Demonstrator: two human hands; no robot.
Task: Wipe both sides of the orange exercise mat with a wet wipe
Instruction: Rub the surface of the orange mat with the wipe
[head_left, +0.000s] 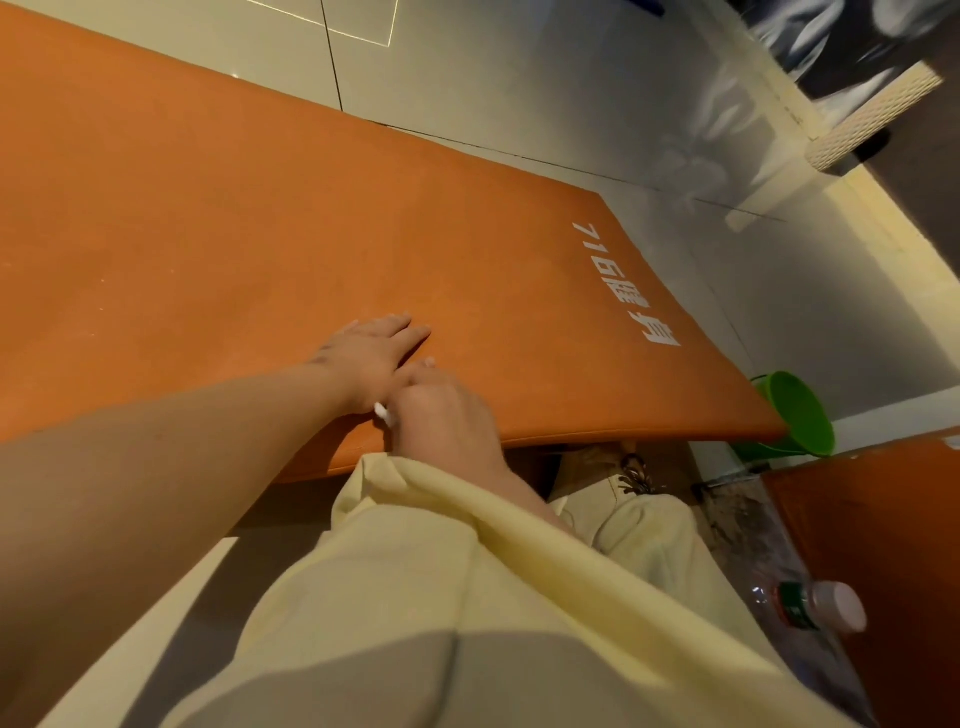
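Hands rested side by side near the front edge of the orange mat (208, 208), which lay spread across a pale tiled floor (467, 67), white lettering (626, 286) printed near its right end.

The left hand (371, 353) lay flat on the mat, fingers straight and close together, pointing toward the lettering, with its bare forearm reaching in from the lower left. The right hand (441, 415) sat just beside it, touching it on the thumb side, knuckles up and fingers curled down toward the mat.

Its grip was closed over a white wipe (383, 414). Only a small wad of the wipe showed, poking out at the hand's left edge against the left wrist, and the rest was hidden under the palm. How much of the wipe met the mat could not be told.

The right wrist ran back under a pale yellow cloth (467, 571) that filled much of the lower frame. A laced shoe (631, 475) showed below the mat's near edge, which stood a little clear of the floor there. A green bucket (800, 410) sat at the mat's near right corner, partly behind it. A clear plastic bottle (821, 608) with a pale cap lay at the lower right, well apart from both hands.
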